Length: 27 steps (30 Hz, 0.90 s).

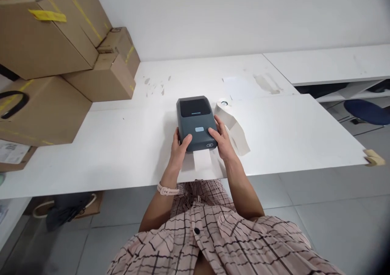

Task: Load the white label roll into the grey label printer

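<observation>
A dark grey-green label printer (pixel 198 122) with a black window and a light blue button is on the white table (pixel 131 153) in front of me. My left hand (pixel 180 145) grips its left side, thumb on the top near the front corner. On the opposite side, my right hand (pixel 223 139) wraps the edge with its thumb on the lid. A strip of white label paper (pixel 202 160) sticks out of the printer's front toward me. Just right of the printer lie a small label roll (pixel 224 103) and a loose curled strip of backing paper (pixel 239 139).
Cardboard boxes (pixel 45 39) with yellow tape are stacked on the left. A white sheet (pixel 239 88) lies toward the wall. The table's front edge runs close to my body; a blue stool (pixel 367 111) stands at the far right.
</observation>
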Motion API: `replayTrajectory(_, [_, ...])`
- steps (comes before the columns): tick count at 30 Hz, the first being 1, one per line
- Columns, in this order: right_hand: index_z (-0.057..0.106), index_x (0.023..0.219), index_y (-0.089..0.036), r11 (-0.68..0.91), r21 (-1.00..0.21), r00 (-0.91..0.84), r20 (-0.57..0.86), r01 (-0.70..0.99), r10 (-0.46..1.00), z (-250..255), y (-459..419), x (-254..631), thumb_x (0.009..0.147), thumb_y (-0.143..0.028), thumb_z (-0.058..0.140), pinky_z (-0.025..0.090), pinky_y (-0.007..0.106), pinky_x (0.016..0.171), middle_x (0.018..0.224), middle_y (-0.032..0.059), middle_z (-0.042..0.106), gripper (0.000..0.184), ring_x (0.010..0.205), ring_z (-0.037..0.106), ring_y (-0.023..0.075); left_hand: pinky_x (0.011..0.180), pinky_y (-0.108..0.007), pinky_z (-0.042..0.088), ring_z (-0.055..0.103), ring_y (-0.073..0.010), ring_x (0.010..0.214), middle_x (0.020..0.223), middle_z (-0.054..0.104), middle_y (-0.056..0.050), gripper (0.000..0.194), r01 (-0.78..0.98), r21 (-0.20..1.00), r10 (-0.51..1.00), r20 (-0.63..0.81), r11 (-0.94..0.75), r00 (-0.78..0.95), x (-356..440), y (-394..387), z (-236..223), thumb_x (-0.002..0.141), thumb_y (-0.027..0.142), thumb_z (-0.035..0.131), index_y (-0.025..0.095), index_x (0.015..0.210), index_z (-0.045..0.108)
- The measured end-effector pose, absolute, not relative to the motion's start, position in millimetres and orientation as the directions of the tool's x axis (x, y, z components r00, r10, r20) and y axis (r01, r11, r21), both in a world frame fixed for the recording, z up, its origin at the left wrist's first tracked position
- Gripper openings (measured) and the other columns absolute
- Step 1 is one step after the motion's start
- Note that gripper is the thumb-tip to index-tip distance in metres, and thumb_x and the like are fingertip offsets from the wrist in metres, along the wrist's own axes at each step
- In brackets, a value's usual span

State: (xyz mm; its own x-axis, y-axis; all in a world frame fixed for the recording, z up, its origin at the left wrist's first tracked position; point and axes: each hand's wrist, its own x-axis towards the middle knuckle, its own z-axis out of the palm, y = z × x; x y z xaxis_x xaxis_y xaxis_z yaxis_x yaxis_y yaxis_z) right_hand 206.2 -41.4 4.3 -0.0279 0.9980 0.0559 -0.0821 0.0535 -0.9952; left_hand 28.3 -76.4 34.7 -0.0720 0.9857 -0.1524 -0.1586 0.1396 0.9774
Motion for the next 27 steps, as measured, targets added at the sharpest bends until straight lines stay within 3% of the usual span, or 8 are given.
replayTrajectory(3, [0.032, 0.161, -0.035, 0.046, -0.987, -0.002, 0.047, -0.157, 0.999, 6, -42, 207, 0.085, -0.062, 0.071, 0.040, 0.053, 0.124, 0.167, 0.0062, 0.041, 0.089, 0.151, 0.042, 0.0313, 0.116, -0.048, 0.048, 0.051, -0.0347, 0.143, 0.158, 0.052, -0.010, 0.081, -0.188, 0.976, 0.991, -0.120, 0.107, -0.056, 29, -73, 29, 0.085, 0.054, 0.074, 0.029, 0.156, 0.043])
replayTrajectory(8, [0.038, 0.157, -0.035, 0.100, -0.977, 0.036, 0.095, -0.186, 0.995, 5, -43, 204, 0.084, -0.058, 0.075, 0.041, 0.054, 0.122, 0.162, 0.0061, 0.047, 0.084, 0.147, 0.047, 0.0312, 0.111, -0.048, 0.050, 0.055, -0.0355, 0.138, 0.151, 0.057, -0.014, 0.079, -0.170, 0.984, 0.989, -0.082, 0.061, -0.120, 28, -66, 23, 0.080, 0.055, 0.078, 0.024, 0.147, 0.051])
replayTrajectory(12, [0.046, 0.150, -0.037, 0.310, -0.951, 0.138, 0.309, 0.012, 0.941, 8, -47, 199, 0.093, -0.054, 0.066, 0.038, 0.054, 0.124, 0.161, 0.0036, 0.047, 0.063, 0.149, 0.044, 0.0287, 0.103, -0.040, 0.053, 0.057, -0.0307, 0.134, 0.151, 0.053, -0.015, 0.080, -0.055, 0.997, 0.955, -0.073, 0.060, -0.289, 36, -92, 13, 0.079, 0.060, 0.077, 0.024, 0.145, 0.049])
replayTrajectory(15, [0.052, 0.142, -0.038, 0.483, -0.846, 0.133, 0.517, 0.226, 0.845, 12, -51, 198, 0.102, -0.046, 0.055, 0.037, 0.057, 0.123, 0.139, 0.0030, 0.066, 0.041, 0.141, 0.052, 0.0266, 0.083, -0.033, 0.056, 0.065, -0.0243, 0.112, 0.132, 0.062, -0.016, 0.071, 0.057, 0.989, 0.891, -0.097, 0.136, -0.444, 45, -127, 2, 0.077, 0.062, 0.076, 0.019, 0.129, 0.056])
replayTrajectory(18, [0.049, 0.144, -0.037, 0.552, -0.763, 0.019, 0.592, 0.337, 0.806, 13, -51, 199, 0.107, -0.039, 0.043, 0.043, 0.058, 0.116, 0.114, 0.0025, 0.075, 0.037, 0.127, 0.062, 0.0261, 0.059, -0.027, 0.047, 0.062, -0.0157, 0.074, 0.090, 0.068, -0.008, 0.053, -0.014, 0.966, 0.951, -0.256, 0.258, -0.172, 53, -149, -2, 0.076, 0.065, 0.073, 0.017, 0.097, 0.064])
replayTrajectory(21, [0.041, 0.151, -0.034, 0.595, -0.697, -0.059, 0.628, 0.400, 0.776, 16, -49, 203, 0.108, -0.034, 0.039, 0.045, 0.054, 0.112, 0.113, 0.0031, 0.078, 0.043, 0.125, 0.064, 0.0251, 0.049, -0.025, 0.037, 0.052, -0.0102, 0.055, 0.068, 0.062, -0.002, 0.048, -0.102, 0.917, 0.922, -0.376, 0.385, 0.096, 57, -150, 4, 0.069, 0.061, 0.078, 0.016, 0.076, 0.063])
replayTrajectory(27, [0.038, 0.153, -0.030, 0.635, -0.495, -0.201, 0.673, 0.593, 0.712, 33, -57, 203, 0.108, -0.031, 0.040, 0.045, 0.047, 0.107, 0.118, 0.0024, 0.077, 0.045, 0.115, 0.065, 0.0243, 0.051, -0.024, 0.038, 0.051, -0.0098, 0.053, 0.060, 0.060, 0.000, 0.041, -0.076, 0.954, 0.957, -0.289, 0.288, 0.010, 57, -148, 5, 0.068, 0.054, 0.079, 0.017, 0.067, 0.062])
